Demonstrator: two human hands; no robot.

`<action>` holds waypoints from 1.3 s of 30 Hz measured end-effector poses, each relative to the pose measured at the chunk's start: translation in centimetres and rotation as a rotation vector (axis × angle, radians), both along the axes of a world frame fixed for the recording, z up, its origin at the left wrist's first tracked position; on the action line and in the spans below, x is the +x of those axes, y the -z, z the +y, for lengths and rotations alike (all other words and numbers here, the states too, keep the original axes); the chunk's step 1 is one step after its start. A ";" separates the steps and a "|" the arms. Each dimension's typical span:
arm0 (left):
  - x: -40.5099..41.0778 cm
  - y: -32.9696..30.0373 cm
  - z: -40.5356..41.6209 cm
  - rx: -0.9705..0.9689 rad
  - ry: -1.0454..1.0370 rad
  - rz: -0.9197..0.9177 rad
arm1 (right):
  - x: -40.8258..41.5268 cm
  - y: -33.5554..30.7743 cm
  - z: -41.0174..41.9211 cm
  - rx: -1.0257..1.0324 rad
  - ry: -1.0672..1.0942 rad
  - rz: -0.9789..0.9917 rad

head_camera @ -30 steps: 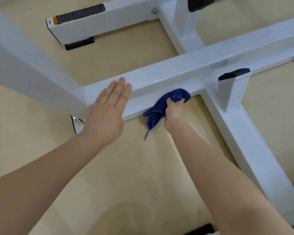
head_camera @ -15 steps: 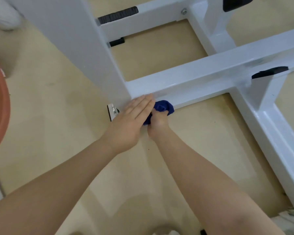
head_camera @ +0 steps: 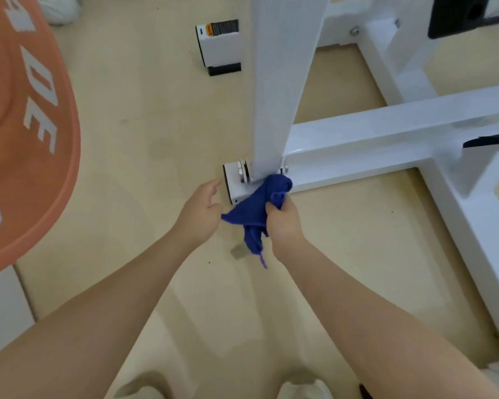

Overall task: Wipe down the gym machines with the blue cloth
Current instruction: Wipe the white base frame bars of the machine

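Hands work close together at the end of the low white steel base beam (head_camera: 386, 145) of the gym machine, seen from the head camera. Right hand (head_camera: 283, 223) grips the bunched dark blue microfibre cloth (head_camera: 260, 208), fingers curled round its upper fold; the top of the cloth presses against the foot of the white rectangular upright post (head_camera: 277, 90) where it meets the beam, and a loose tail hangs below the fist toward the beige wooden floor (head_camera: 144, 116). Left hand (head_camera: 202, 211) holds nothing: its fingers are relaxed and slightly bent, the fingertips just beside the black-edged end cap (head_camera: 231, 182) of the beam, touching or nearly touching it; contact cannot be confirmed.

Step in hand, as judged: wiping the joint and end cap. For good results, push the cloth into the corner between post and beam, work round the silver bolt washers (head_camera: 242, 171), and gather the hanging tail so it does not drag on the floor. Brace with the free hand against the cap.

Pose: both forearms extend forward and down, converging at the joint, with the right wrist turned slightly inward. An orange round weight plate with white lettering (head_camera: 26, 125) sits at the left edge of the floor area, well apart.
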State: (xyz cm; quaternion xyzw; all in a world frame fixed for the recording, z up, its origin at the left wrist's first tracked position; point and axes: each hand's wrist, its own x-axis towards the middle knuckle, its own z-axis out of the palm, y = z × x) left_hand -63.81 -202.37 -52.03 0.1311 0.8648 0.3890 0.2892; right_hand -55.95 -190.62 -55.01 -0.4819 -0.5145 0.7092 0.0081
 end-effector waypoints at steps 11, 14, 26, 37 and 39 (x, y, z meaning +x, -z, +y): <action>-3.6 2.0 -1.2 0.387 -0.573 -0.566 | -5.8 3.0 -3.3 1.828 -1.103 -0.138; -4.1 2.8 -2.2 0.304 -0.498 -0.589 | -8.7 3.8 -3.6 1.924 -1.267 -0.488; -4.7 3.5 -3.4 0.352 -0.420 -0.609 | -11.0 2.8 -3.0 2.071 -1.380 -0.688; -1.9 3.1 -1.5 0.339 -0.271 -0.492 | -1.6 3.4 -0.6 1.616 -1.214 -0.030; -1.4 3.0 -0.4 0.300 -0.110 -0.426 | 0.5 3.7 0.9 1.426 -1.075 -0.122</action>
